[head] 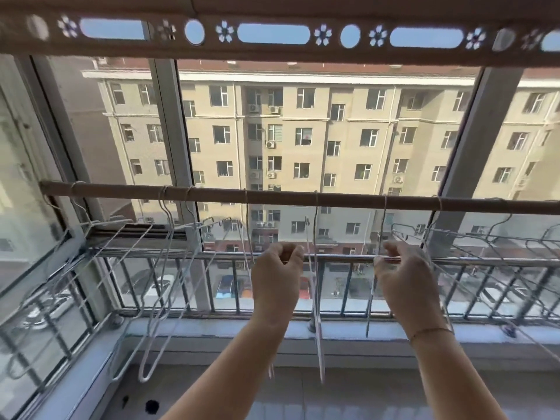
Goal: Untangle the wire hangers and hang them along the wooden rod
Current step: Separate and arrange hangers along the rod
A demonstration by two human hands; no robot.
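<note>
The left hand (277,268) is up in front of the window (169,131). Its fingers are curled in tight, and its thumb and finger tips pinch a thin wire near the top of the hand. The right hand (403,268) is up too, well apart from it. It is curled the same way and pinches a thin wire at its finger tips. Each wire seems to be part of one of the hangers (157,298), with a hook going up from near each hand to the rod (288,197). The wires are so thin and pale that I cannot tell where they run inside the curled fingers. One more hanger hangs from the rod between the two hands, seen edge on, just beside the left hand. More hangers hang in a row on the left part of the rod, tilted and fanned out, and some cross each other. On the right, more wires spread out past the right hand. They are blurred and cut off by the edge, so I cannot count them. A grey rail (333,258) runs behind both hands at the height of the finger tips, which makes the pinched wires hard to pick out. A thin bracelet (430,331) sits on the right wrist.
</note>
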